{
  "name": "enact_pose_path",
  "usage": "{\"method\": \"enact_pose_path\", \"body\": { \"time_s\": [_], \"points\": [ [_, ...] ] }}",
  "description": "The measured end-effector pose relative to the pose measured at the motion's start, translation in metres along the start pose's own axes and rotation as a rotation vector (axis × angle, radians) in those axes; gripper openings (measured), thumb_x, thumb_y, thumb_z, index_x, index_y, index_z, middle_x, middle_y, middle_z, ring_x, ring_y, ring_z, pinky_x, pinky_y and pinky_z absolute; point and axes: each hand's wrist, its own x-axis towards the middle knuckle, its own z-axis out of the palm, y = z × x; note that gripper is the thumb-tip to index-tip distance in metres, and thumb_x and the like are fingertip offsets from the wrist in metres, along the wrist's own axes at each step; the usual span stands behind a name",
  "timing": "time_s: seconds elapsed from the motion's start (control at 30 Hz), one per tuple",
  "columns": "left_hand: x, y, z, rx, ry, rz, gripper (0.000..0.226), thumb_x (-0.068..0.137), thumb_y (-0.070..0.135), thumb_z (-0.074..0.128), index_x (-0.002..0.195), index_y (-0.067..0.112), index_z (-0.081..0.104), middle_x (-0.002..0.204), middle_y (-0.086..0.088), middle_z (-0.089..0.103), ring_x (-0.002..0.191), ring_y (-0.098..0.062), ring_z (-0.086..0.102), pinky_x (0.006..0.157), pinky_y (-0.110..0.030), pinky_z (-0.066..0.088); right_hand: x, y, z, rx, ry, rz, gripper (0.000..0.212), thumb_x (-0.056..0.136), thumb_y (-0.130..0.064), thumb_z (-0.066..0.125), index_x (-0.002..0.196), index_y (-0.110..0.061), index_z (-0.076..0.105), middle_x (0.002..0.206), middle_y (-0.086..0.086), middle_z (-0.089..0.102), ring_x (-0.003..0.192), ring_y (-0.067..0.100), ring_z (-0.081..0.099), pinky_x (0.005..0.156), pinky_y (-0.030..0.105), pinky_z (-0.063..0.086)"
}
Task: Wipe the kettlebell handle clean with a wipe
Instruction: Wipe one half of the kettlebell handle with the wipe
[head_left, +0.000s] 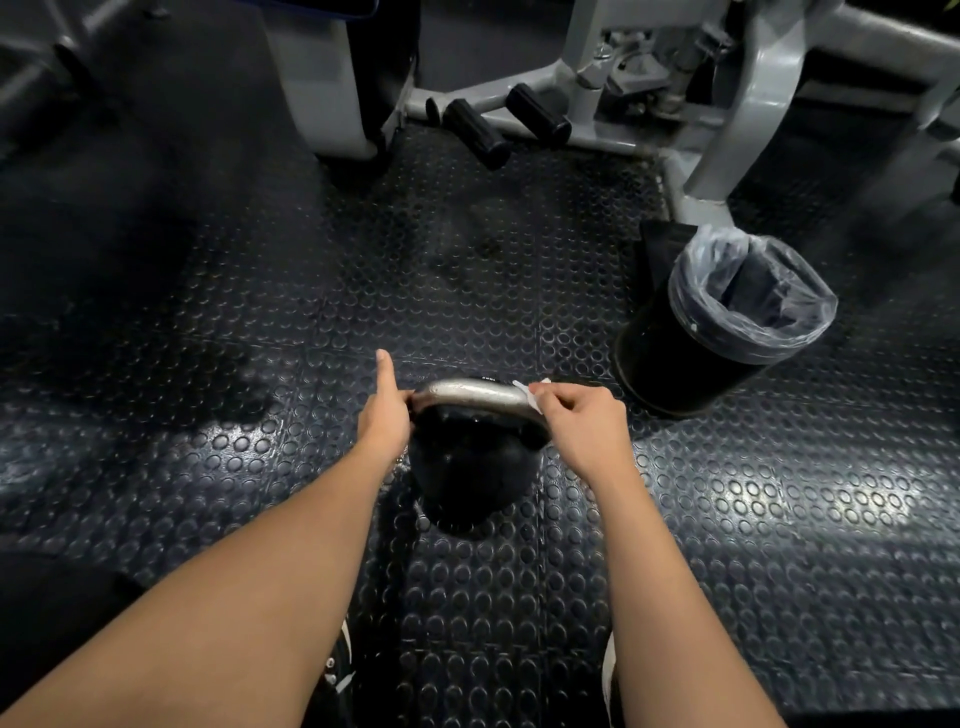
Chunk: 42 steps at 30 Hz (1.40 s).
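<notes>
A black kettlebell (467, 467) stands on the studded rubber floor between my arms, its silver handle (470, 395) running left to right on top. My left hand (384, 415) grips the left end of the handle, with the thumb sticking up. My right hand (582, 423) is closed around the right end of the handle, pressing a small white wipe (529, 393) against it. Only a corner of the wipe shows above my fingers.
A black waste bin (691, 348) lined with a clear bag stands right of the kettlebell. A grey gym machine frame (727, 104) with black foot pegs (475, 132) fills the back. My shoes (609, 675) show at the bottom edge.
</notes>
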Motion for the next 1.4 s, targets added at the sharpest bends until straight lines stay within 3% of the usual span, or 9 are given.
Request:
{"method": "enact_pose_path", "body": {
  "time_s": [0.13, 0.33, 0.47, 0.6, 0.83, 0.93, 1.1, 1.27, 1.4],
  "points": [
    [-0.001, 0.0, -0.001, 0.009, 0.001, 0.005, 0.136, 0.038, 0.122, 0.011, 0.099, 0.026, 0.087, 0.106, -0.008, 0.083, 0.111, -0.029, 0.074, 0.117, -0.051, 0.044, 0.012, 0.002, 0.002, -0.052, -0.027, -0.005, 0.019, 0.094, -0.03, 0.064, 0.109, -0.027, 0.075, 0.106, -0.007, 0.073, 0.102, 0.011, 0.063, 0.094, 0.025, 0.047],
    [-0.001, -0.002, 0.0, 0.004, -0.015, 0.01, 0.131, 0.038, 0.122, 0.011, 0.087, 0.027, 0.087, 0.107, -0.01, 0.082, 0.112, -0.03, 0.073, 0.119, -0.052, 0.041, 0.014, 0.001, 0.004, -0.058, -0.009, -0.074, 0.021, 0.091, -0.01, 0.066, 0.1, -0.024, 0.078, 0.1, -0.008, 0.073, 0.083, -0.006, 0.058, 0.069, -0.008, 0.033],
    [-0.003, -0.001, -0.001, 0.002, -0.032, 0.016, 0.132, 0.038, 0.122, 0.011, 0.089, 0.027, 0.088, 0.106, -0.01, 0.083, 0.112, -0.03, 0.074, 0.12, -0.052, 0.04, 0.015, 0.006, 0.003, -0.062, 0.05, -0.052, 0.023, 0.091, -0.007, 0.065, 0.095, -0.025, 0.079, 0.094, -0.007, 0.074, 0.082, -0.004, 0.062, 0.074, 0.006, 0.047],
    [0.0, -0.001, 0.0, -0.007, -0.028, 0.011, 0.132, 0.039, 0.122, 0.012, 0.09, 0.026, 0.088, 0.106, -0.01, 0.083, 0.112, -0.03, 0.074, 0.119, -0.052, 0.041, 0.022, -0.002, 0.008, -0.173, 0.018, -0.093, 0.036, 0.092, 0.0, 0.053, 0.1, -0.026, 0.078, 0.102, -0.003, 0.072, 0.086, 0.006, 0.058, 0.075, 0.011, 0.042],
    [0.002, -0.003, 0.0, -0.001, -0.016, 0.017, 0.126, 0.042, 0.121, 0.011, 0.087, 0.031, 0.088, 0.108, -0.007, 0.082, 0.114, -0.029, 0.073, 0.121, -0.053, 0.04, 0.015, 0.011, 0.003, -0.161, 0.079, -0.098, 0.025, 0.092, -0.007, 0.061, 0.101, -0.022, 0.078, 0.1, 0.0, 0.074, 0.09, 0.013, 0.066, 0.081, 0.023, 0.052],
    [0.009, -0.007, -0.001, -0.014, -0.005, -0.004, 0.128, 0.041, 0.122, 0.014, 0.091, 0.03, 0.088, 0.111, -0.008, 0.082, 0.115, -0.031, 0.072, 0.12, -0.054, 0.041, 0.023, 0.005, 0.009, -0.264, 0.058, -0.136, 0.033, 0.09, 0.0, 0.056, 0.104, -0.022, 0.078, 0.105, 0.0, 0.073, 0.097, 0.014, 0.065, 0.087, 0.014, 0.044],
    [0.015, -0.009, -0.002, -0.017, -0.003, -0.022, 0.128, 0.041, 0.122, 0.015, 0.093, 0.03, 0.087, 0.113, -0.008, 0.081, 0.117, -0.032, 0.071, 0.121, -0.055, 0.039, 0.014, 0.005, 0.015, -0.26, 0.068, -0.232, 0.028, 0.09, 0.0, 0.06, 0.104, -0.017, 0.077, 0.102, -0.003, 0.07, 0.093, 0.009, 0.06, 0.074, -0.004, 0.031],
    [0.007, -0.005, 0.0, -0.005, -0.011, -0.003, 0.125, 0.041, 0.122, 0.013, 0.086, 0.032, 0.088, 0.109, -0.007, 0.082, 0.115, -0.031, 0.072, 0.121, -0.055, 0.04, 0.012, 0.018, 0.014, -0.244, 0.148, -0.159, 0.021, 0.095, -0.009, 0.06, 0.109, -0.012, 0.075, 0.101, -0.002, 0.064, 0.091, 0.01, 0.056, 0.067, -0.001, 0.033],
    [0.005, -0.004, 0.0, -0.012, -0.007, 0.006, 0.126, 0.04, 0.122, 0.013, 0.086, 0.031, 0.088, 0.108, -0.008, 0.082, 0.112, -0.031, 0.073, 0.118, -0.052, 0.043, 0.015, 0.003, 0.024, -0.281, 0.117, -0.254, 0.024, 0.093, -0.005, 0.059, 0.11, -0.011, 0.075, 0.095, -0.002, 0.06, 0.092, 0.012, 0.056, 0.082, 0.017, 0.046]
  ]
}}
